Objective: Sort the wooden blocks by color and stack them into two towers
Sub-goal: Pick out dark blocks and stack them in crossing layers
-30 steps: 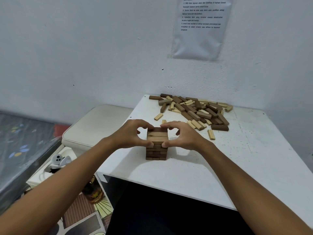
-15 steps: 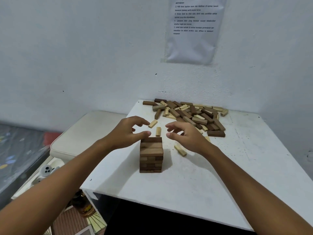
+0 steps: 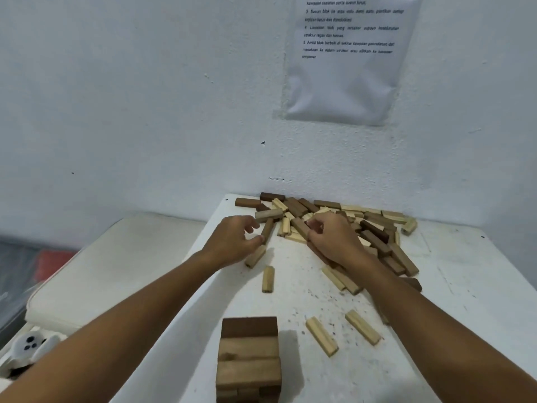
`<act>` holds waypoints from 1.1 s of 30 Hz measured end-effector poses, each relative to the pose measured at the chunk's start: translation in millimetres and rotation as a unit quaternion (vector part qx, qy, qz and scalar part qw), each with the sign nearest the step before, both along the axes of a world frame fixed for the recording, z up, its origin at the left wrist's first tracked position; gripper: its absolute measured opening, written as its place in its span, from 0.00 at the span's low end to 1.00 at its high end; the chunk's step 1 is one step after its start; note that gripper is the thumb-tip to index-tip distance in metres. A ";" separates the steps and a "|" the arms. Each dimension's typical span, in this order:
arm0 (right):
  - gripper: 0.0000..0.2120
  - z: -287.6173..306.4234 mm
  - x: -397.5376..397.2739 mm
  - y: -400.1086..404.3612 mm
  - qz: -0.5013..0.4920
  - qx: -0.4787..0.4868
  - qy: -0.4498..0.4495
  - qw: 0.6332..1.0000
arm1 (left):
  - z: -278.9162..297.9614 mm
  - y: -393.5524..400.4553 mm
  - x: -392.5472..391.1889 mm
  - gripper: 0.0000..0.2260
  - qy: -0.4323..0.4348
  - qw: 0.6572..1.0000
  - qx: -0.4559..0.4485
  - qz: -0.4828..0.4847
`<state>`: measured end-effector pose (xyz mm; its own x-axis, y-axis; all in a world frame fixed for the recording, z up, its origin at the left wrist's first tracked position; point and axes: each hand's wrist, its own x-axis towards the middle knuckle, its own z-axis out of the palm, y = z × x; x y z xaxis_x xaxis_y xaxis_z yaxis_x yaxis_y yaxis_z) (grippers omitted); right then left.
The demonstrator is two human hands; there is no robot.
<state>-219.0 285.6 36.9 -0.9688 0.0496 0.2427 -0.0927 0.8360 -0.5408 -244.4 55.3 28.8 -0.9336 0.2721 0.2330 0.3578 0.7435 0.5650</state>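
Note:
A dark brown tower (image 3: 249, 359) stands at the near edge of the white table (image 3: 465, 286). At the far side against the wall lies a mixed pile of dark and light blocks (image 3: 374, 228). My left hand (image 3: 235, 239) hovers at the pile's left edge with fingers loosely curled; its thumb tip touches the near end of a dark block (image 3: 268, 228). Over the middle of the pile, my right hand (image 3: 334, 239) curls thumb and fingers round the end of another dark block (image 3: 299, 225). Loose light blocks (image 3: 321, 335) lie between the pile and the tower.
A printed sheet (image 3: 345, 59) hangs on the wall above the pile. A white cushioned seat (image 3: 110, 263) stands left of the table, with a small white object with black dots (image 3: 27, 344) below it. Two more light blocks (image 3: 268, 279) lie near my left hand.
Both hands left the tower and reached forward to the pile. The camera has tilted up, so the tower now sits at the bottom of the view.

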 end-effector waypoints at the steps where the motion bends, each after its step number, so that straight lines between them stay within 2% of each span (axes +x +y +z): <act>1: 0.14 -3.0 -10.6 -2.8 -0.009 0.046 -0.010 0.999 | -3.6 4.5 -7.4 0.15 -0.001 1.000 -0.013 0.008; 5: 0.18 -11.3 -41.3 -17.1 -0.033 0.193 -0.096 0.976 | -15.1 18.2 -29.0 0.20 -0.004 0.999 -0.039 0.029; 7: 0.19 -14.4 -50.8 -20.5 -0.037 0.208 -0.102 0.972 | -21.2 21.0 -38.3 0.19 0.000 0.998 -0.049 0.032; 10: 0.13 -16.2 -59.4 -21.6 -0.054 0.184 -0.087 0.978 | -28.0 22.3 -48.8 0.13 -0.017 0.999 -0.043 0.026; 12: 0.10 -15.8 -63.4 -21.1 -0.059 0.124 -0.046 0.989 | -31.1 21.8 -52.6 0.10 -0.023 0.999 -0.030 0.027; 15: 0.06 -9.6 -71.1 -20.7 -0.003 -0.063 0.029 0.998 | -31.7 18.3 -53.1 0.14 -0.032 0.999 0.008 0.037; 17: 0.10 -7.3 -81.4 -25.1 0.042 -0.117 0.030 0.992 | -31.2 13.5 -53.0 0.12 -0.046 0.997 0.040 0.038; 21: 0.19 -11.7 -104.2 -39.8 0.064 0.034 -0.017 0.997 | -25.9 2.5 -48.3 0.09 -0.057 0.994 0.091 0.037; 23: 0.15 -11.9 -109.3 -48.0 0.064 0.070 -0.046 0.994 | -22.8 -2.4 -44.6 0.06 -0.071 0.991 0.107 0.032; 25: 0.02 -10.4 -110.0 -55.9 0.060 0.071 -0.049 0.995 | -19.9 -9.3 -41.9 0.04 -0.081 0.989 0.120 0.038; 26: 0.04 -9.0 -108.2 -59.0 0.057 0.076 -0.042 0.995 | -18.4 -12.9 -41.1 0.04 -0.086 0.987 0.128 0.042; 28: 0.13 -6.7 -103.7 -63.9 0.058 0.079 -0.030 0.995 | -14.3 -20.2 -39.6 0.06 -0.099 0.983 0.145 0.051; 29: 0.14 -3.9 -99.0 -64.8 0.061 0.074 -0.022 0.995 | -10.8 -23.7 -37.6 0.09 -0.109 0.980 0.158 0.052; 33: 0.06 9.4 -72.0 -57.9 0.094 0.020 -0.014 0.995 | 11.7 -34.1 -20.7 0.23 -0.173 0.947 0.272 0.010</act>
<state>-291.0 227.7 46.2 -0.9665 -0.1414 0.2143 -0.2344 0.8263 -0.5121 -265.2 21.3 40.5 -0.9832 0.1821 0.0135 0.0712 0.3140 0.9467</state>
